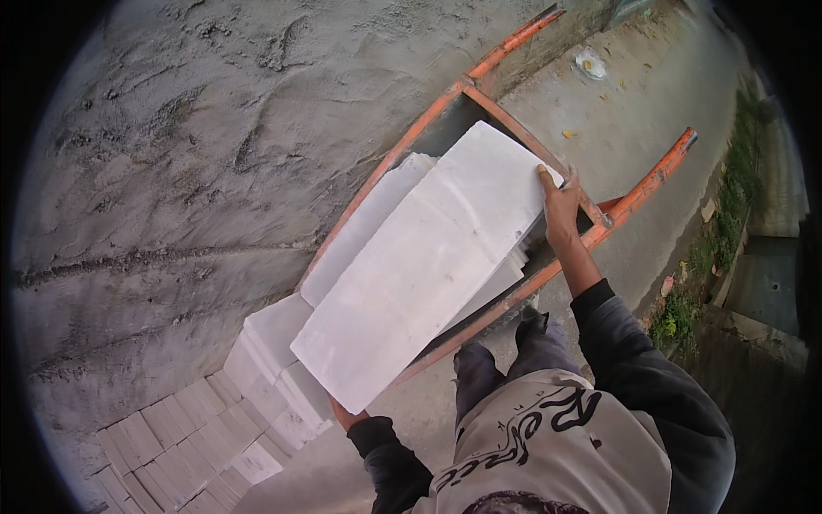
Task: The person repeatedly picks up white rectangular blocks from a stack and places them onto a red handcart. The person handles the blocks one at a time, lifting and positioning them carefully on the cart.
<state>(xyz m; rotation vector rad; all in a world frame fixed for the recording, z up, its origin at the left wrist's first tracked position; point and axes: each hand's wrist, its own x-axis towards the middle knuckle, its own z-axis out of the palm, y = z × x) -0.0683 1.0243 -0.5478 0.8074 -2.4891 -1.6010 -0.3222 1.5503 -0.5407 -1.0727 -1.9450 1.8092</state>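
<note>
The right hand (561, 206) grasped the block (419, 265) at its corner nearest the handles of the barrow (655, 177), thumb on the upper face. The left hand (349, 416) was at the opposite end, beyond the barrow's nose; its fingers were hidden beneath the block, so their closure could not be determined.

The block, white and rectangular, lay lengthwise over the barrow and projected past the nose. Contact with the load below could not be confirmed. Further white slabs (364, 223) were in the barrow, visible at both sides of the block. A white stack (274, 338) stood at the barrow's nose, with rows of grey bricks (175, 433) farther out. A rough wall (180, 163) ran along the barrow's left side. Plants (738, 184) grew well apart from its right side.
</note>
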